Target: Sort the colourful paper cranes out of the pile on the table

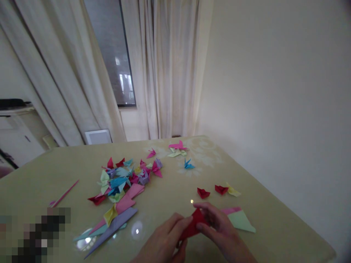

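A folded piece of red paper is held between my two hands just above the near part of the table. My left hand pinches its left side, thumb below and fingers on top. On the right side, my right hand grips it between thumb and fingers. Part of the paper is hidden behind the fingers. Right beside my right hand lie pale green paper and a strip of pink paper. Beyond the hands sit two small red folded paper pieces and a yellow one.
A heap of colourful paper cranes covers the table's left middle. Long folded papers lie in front of it. A blue crane and pink paper are farther back. A wall borders the table on the right.
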### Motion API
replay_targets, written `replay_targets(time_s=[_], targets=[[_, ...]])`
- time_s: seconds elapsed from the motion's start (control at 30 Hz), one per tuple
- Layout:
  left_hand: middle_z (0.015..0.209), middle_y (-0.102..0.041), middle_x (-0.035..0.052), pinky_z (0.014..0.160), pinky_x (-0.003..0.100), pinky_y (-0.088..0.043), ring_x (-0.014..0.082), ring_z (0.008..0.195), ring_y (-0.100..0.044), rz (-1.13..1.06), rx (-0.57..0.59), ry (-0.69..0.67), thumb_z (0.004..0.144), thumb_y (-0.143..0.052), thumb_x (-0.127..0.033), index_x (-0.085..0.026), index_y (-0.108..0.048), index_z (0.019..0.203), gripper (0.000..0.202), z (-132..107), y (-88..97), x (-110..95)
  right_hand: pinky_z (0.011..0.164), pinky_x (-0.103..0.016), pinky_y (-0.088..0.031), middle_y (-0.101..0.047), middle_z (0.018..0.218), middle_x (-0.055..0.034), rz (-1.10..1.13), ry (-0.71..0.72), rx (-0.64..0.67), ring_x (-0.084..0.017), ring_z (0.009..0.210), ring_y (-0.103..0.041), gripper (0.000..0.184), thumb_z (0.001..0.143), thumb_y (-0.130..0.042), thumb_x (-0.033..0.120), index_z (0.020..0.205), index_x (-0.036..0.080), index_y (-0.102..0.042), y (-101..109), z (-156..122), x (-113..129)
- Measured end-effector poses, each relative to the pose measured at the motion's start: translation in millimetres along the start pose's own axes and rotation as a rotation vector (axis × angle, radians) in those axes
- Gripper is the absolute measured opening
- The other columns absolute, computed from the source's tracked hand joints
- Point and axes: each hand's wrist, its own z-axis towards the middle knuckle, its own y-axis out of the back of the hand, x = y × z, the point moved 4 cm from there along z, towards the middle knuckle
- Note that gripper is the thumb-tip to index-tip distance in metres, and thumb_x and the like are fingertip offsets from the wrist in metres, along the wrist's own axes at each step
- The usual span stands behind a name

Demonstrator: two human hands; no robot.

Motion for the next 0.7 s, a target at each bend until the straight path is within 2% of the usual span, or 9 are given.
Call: replay_targets(time_s=[0.07,0.13,0.23,0.3,0.37,0.43,0.53,0.6,0.7], targets=[[0.122,-0.073,0.005,0.081,0.02,-0.061,0.0143,0.088,-0.075,0.018,-0.044,-0.009,0.087,-0.059,-0.005,-0.034,-0.037,0.157,0.079,-13,7.8,2,0.068,-0.029,-0.059,-0.076,0.09,-0.0054,0.026,0.009,0.043,-0.021,0.078,-0.071,0.039,0.085,-0.08,0.057,0.103,0.022,-0.078,3,4,2],[0.12,-0.075,0.0041,0.085,0.023,-0.062,0.0156,0.089,-0.075,0.115,-0.109,0.095,0.093,-0.063,-0.015,-0.035,-0.043,0.154,0.067,-36,27.1,21,0.06,-0.026,-0.056,-0.072,0.076,-0.0033,-0.049,0.03,-0.016,-0.018,0.067,-0.065,0.037,0.085,-0.079,0.058,0.087,0.021,-0.078,24,4,6],[0.126,-0.074,0.0082,0.101,0.039,-0.06,0.0269,0.114,-0.072,0.414,-0.293,0.402,0.1,-0.059,-0.036,-0.03,-0.064,0.135,0.036,-85,74.4,69,0.056,-0.026,-0.055,-0.072,0.07,-0.0037,-0.157,0.018,-0.228,-0.019,0.06,-0.064,0.039,0.076,-0.082,0.061,0.078,0.022,-0.08,79,0,6],[0.132,-0.071,0.014,0.108,0.053,-0.055,0.0356,0.124,-0.066,0.583,-0.383,0.581,0.099,-0.054,-0.044,-0.023,-0.068,0.134,0.043,-114,104.4,98,0.054,-0.027,-0.056,-0.077,0.075,-0.0059,-0.196,-0.044,-0.354,-0.022,0.061,-0.067,0.039,0.064,-0.086,0.061,0.077,0.023,-0.081,118,-6,0],[0.135,-0.07,0.0161,0.111,0.058,-0.051,0.0376,0.125,-0.065,0.63,-0.365,0.678,0.098,-0.051,-0.047,-0.02,-0.067,0.136,0.05,-131,122.4,120,0.053,-0.03,-0.057,-0.077,0.071,-0.0061,-0.24,-0.109,-0.414,-0.026,0.062,-0.07,0.038,0.058,-0.086,0.059,0.074,0.025,-0.081,147,-10,-11],[0.134,-0.071,0.0145,0.109,0.053,-0.052,0.0338,0.121,-0.068,0.556,-0.284,0.724,0.098,-0.048,-0.045,-0.021,-0.068,0.135,0.048,-135,128.2,134,0.055,-0.033,-0.059,-0.077,0.071,-0.0069,-0.323,-0.15,-0.445,-0.028,0.064,-0.072,0.04,0.058,-0.082,0.062,0.075,0.026,-0.081,163,-13,-26],[0.123,-0.076,0.0102,0.099,0.041,-0.056,0.0269,0.11,-0.073,0.408,-0.197,0.729,0.096,-0.049,-0.038,-0.025,-0.073,0.12,0.036,-127,127.0,142,0.06,-0.04,-0.061,-0.08,0.089,-0.0101,-0.581,-0.12,-0.589,-0.029,0.067,-0.072,0.054,0.068,-0.07,0.071,0.095,0.026,-0.082,176,-23,-44],[0.111,-0.078,0.0084,0.091,0.037,-0.058,0.0247,0.099,-0.074,0.366,-0.218,0.703,0.096,-0.05,-0.038,-0.026,-0.075,0.108,0.03,-118,127.6,141,0.066,-0.045,-0.061,-0.078,0.103,-0.0142,-0.769,-0.045,-0.726,-0.031,0.073,-0.072,0.063,0.075,-0.062,0.075,0.109,0.024,-0.08,178,-31,-50],[0.096,-0.077,0.006,0.076,0.032,-0.058,0.0224,0.083,-0.072,0.301,-0.31,0.65,0.097,-0.051,-0.044,-0.026,-0.074,0.097,0.03,-102,127.1,126,0.074,-0.048,-0.062,-0.073,0.11,-0.0177,-0.861,0.052,-0.838,-0.033,0.085,-0.073,0.066,0.082,-0.055,0.077,0.109,0.021,-0.078,162,-38,-43]])
